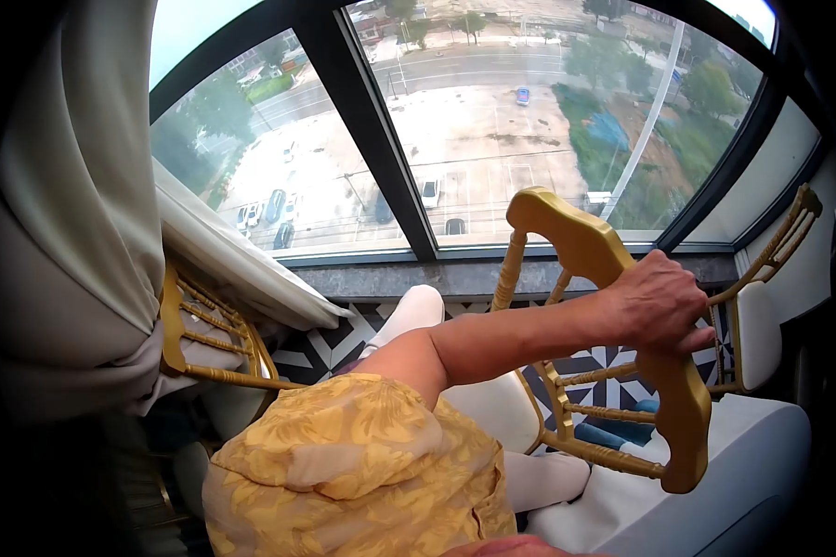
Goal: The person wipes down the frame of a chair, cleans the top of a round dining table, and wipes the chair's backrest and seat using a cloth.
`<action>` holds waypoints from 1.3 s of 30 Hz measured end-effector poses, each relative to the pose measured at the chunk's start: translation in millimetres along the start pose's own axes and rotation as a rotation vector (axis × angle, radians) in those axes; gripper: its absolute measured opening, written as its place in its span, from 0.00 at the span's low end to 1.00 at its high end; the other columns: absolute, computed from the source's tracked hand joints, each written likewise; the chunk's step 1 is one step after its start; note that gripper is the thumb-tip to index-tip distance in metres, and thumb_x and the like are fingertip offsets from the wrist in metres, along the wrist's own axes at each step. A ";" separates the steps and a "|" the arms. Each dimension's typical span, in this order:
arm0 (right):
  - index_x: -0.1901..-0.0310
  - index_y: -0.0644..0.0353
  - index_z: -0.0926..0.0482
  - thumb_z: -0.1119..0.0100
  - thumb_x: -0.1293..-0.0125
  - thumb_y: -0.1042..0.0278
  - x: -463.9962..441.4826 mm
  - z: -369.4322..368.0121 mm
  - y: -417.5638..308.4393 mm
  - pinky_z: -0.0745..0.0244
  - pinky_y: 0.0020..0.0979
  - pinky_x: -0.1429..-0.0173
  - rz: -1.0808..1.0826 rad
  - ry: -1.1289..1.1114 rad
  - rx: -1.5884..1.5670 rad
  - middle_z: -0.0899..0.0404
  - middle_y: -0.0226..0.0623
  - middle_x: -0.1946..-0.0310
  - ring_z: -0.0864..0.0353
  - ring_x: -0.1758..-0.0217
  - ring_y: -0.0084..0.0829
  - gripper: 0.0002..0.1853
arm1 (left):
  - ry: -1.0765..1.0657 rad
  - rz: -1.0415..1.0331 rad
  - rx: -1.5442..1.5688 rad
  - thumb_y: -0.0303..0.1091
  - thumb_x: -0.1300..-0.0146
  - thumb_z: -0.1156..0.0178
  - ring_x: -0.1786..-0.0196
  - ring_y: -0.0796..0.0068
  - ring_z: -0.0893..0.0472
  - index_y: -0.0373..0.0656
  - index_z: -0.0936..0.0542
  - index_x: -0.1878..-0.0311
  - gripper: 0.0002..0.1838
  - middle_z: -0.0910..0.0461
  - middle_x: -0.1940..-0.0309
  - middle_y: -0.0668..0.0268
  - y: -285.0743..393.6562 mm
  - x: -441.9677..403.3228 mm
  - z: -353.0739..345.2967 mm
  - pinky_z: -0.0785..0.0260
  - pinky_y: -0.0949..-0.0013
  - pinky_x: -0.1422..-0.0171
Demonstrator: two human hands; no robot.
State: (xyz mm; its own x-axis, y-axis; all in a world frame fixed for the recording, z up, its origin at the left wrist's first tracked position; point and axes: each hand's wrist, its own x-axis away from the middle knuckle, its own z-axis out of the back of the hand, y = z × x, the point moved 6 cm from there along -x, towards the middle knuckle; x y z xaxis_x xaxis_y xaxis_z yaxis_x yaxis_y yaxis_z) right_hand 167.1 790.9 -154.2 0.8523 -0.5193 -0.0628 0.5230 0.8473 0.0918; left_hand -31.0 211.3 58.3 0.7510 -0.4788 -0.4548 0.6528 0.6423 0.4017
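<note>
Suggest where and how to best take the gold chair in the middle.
Probably mid-span on the chair's top rail, from above and the seat side, wrapping over its edge. It's a broad, curved board crowning the back, open on both sides, and looks easier to hold than the thin, ridged spindles. The left grip holds it there.

Gold chairs, three in plain view: at three, four, between eight and nine o'clock. White socks, two: near centre, at five. Left hand, one: at three.
</note>
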 end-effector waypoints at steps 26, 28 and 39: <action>0.21 0.44 0.55 0.65 0.25 0.39 255.6 103.4 9.9 0.68 0.52 0.19 -0.437 -0.071 -0.210 0.61 0.47 0.20 0.66 0.16 0.43 0.36 | -0.013 -0.135 -0.142 0.58 0.27 0.51 0.64 0.57 0.19 0.46 0.17 0.47 0.26 0.17 0.65 0.57 -35.4 -6.7 -21.3 0.30 0.63 0.59; 0.21 0.43 0.53 0.69 0.26 0.33 207.2 91.8 33.8 0.67 0.56 0.19 -0.411 -0.031 -0.253 0.59 0.45 0.20 0.64 0.16 0.44 0.38 | 0.074 -0.367 -0.164 0.50 0.27 0.46 0.64 0.56 0.20 0.44 0.20 0.44 0.21 0.18 0.64 0.55 -36.0 -2.4 -19.4 0.29 0.63 0.58; 0.22 0.37 0.51 0.68 0.31 0.26 316.8 80.2 249.4 0.62 0.63 0.22 -1.094 0.041 -0.136 0.57 0.41 0.20 0.60 0.17 0.45 0.41 | -0.111 -0.430 -0.204 0.40 0.27 0.45 0.58 0.50 0.19 0.42 0.30 0.34 0.22 0.18 0.53 0.55 -39.4 -4.7 -27.9 0.26 0.61 0.52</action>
State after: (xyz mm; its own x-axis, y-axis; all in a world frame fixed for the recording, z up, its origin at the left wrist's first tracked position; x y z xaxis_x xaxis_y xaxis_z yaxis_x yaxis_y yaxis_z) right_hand 568.0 828.8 -71.5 -0.0729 -0.9944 -0.0766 0.9878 -0.0614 -0.1430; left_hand -63.0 204.9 22.5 0.4305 -0.7804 -0.4535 0.8818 0.4708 0.0268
